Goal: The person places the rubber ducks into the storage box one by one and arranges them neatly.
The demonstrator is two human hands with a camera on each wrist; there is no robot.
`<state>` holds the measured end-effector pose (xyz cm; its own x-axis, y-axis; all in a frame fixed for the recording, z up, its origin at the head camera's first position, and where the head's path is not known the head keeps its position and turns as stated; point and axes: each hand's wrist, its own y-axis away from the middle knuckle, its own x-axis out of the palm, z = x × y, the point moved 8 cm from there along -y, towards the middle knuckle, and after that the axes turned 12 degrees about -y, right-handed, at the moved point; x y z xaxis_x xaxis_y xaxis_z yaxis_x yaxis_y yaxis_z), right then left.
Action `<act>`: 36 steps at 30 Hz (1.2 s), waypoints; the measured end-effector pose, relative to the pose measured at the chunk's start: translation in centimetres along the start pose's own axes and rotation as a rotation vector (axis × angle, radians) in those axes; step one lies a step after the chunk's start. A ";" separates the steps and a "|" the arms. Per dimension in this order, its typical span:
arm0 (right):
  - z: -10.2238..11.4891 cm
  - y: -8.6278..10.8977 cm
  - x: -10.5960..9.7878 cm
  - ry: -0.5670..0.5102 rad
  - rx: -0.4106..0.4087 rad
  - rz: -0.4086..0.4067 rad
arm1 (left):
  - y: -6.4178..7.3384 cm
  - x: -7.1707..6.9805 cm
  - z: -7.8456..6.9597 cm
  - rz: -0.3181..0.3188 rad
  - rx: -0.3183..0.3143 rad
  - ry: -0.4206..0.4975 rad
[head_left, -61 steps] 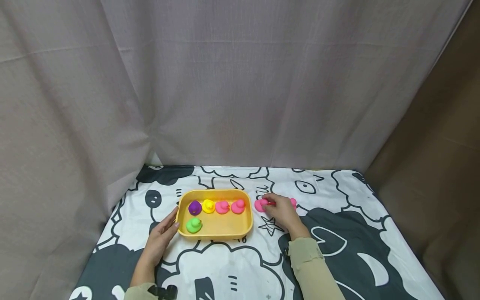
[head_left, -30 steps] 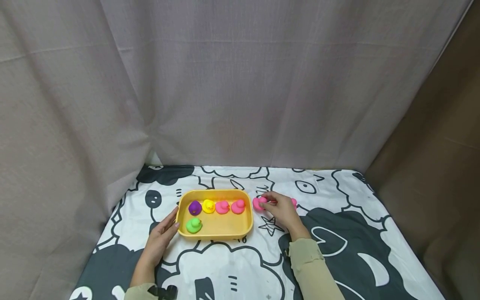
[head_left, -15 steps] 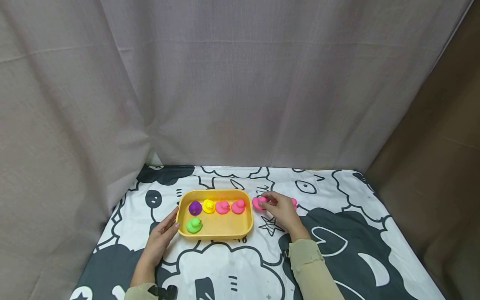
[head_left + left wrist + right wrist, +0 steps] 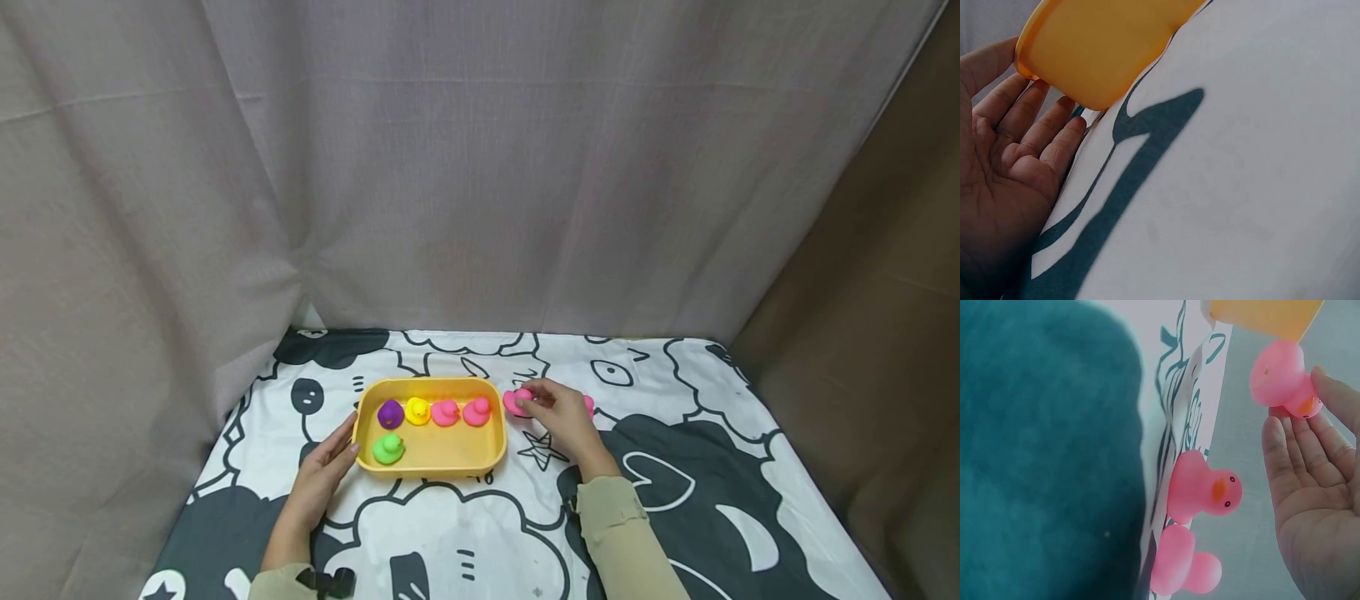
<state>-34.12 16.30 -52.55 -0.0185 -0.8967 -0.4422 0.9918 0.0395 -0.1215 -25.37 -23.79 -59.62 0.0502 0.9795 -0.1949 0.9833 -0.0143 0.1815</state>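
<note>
My right hand [image 4: 564, 421] pinches a pink rubber duck [image 4: 517, 402] by its head, between thumb and fingertips, just right of the yellow tray [image 4: 450, 471]. In the right wrist view this duck [image 4: 1277, 374] hangs clear of the cloth, tilted. Two more pink ducks stand on the cloth, a nearer one [image 4: 1188, 487] and another pink duck [image 4: 1174, 561] beyond it. My left hand [image 4: 318, 479] rests against the tray's left end. Its fingers touch the outer wall, loosely extended, as the left wrist view shows.
Inside the tray lie a purple duck [image 4: 390, 414], a yellow duck [image 4: 417, 411], pink ducks [image 4: 476, 411] and a green duck [image 4: 387, 448]. A black-and-white printed cloth [image 4: 480, 542] covers the table. Behind it hangs a grey curtain [image 4: 480, 183].
My right hand has taken hold of a pink duck, raised it a little and brought it slightly left, nearer the tray. My left hand and the tray have stayed put.
</note>
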 end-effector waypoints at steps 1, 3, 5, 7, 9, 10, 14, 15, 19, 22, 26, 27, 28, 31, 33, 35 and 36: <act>0.0 0.0 0.0 -0.008 0.002 0.000 | 0.0 0.0 0.0 0.001 -0.001 0.001; 0.0 0.0 0.0 -0.023 0.005 0.000 | 0.0 0.0 0.0 0.001 -0.003 0.002; 0.1 0.1 0.0 -0.036 0.006 -0.001 | 0.0 0.0 0.0 0.000 -0.005 0.004; 0.3 0.1 -0.1 -0.048 0.009 -0.001 | 0.0 0.0 -0.1 0.001 -0.007 0.003; 0.4 0.2 -0.1 -0.061 0.012 -0.005 | 0.1 0.1 -0.1 0.001 -0.009 0.001; 0.5 0.2 -0.2 -0.066 0.011 -0.008 | 0.1 0.1 -0.2 0.002 -0.009 0.001; 0.9 0.2 -0.4 -0.083 0.013 -0.025 | 0.1 0.1 -0.3 0.006 -0.013 0.002; 1.0 0.2 -0.5 -0.086 0.011 -0.029 | 0.1 0.1 -0.3 0.008 -0.014 0.003; 1.6 0.3 -0.4 -0.116 -0.008 -0.032 | 0.1 0.1 -0.2 0.008 -0.017 0.007; 2.0 0.3 -0.2 -0.138 -0.017 -0.021 | 0.1 0.1 -0.1 0.006 -0.019 0.007; 2.6 0.4 0.3 -0.116 -0.034 -0.017 | 0.1 0.1 0.0 0.006 -0.015 0.006; 2.7 0.4 0.4 -0.110 -0.041 -0.016 | 0.1 0.1 -0.1 0.006 -0.013 0.006; 2.8 0.4 0.5 -0.104 -0.047 -0.014 | 0.1 0.1 -0.1 0.005 -0.012 0.006; 3.2 0.6 1.0 -0.108 -0.059 -0.009 | 0.1 0.1 -0.1 0.004 -0.010 0.004; 3.2 0.6 1.4 -0.121 -0.055 -0.004 | 0.1 0.1 -0.1 0.003 -0.009 0.003; 3.3 0.6 1.7 -0.128 -0.053 -0.001 | 0.1 0.1 -0.1 0.002 -0.013 0.002; 3.4 0.7 1.9 -0.130 -0.057 0.000 | 0.1 0.1 -0.1 0.001 -0.014 0.002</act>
<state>-33.07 13.13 -50.50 0.0020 -0.9461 -0.3239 0.9829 0.0614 -0.1735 -25.27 -23.67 -59.50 0.0510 0.9799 -0.1926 0.9807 -0.0127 0.1950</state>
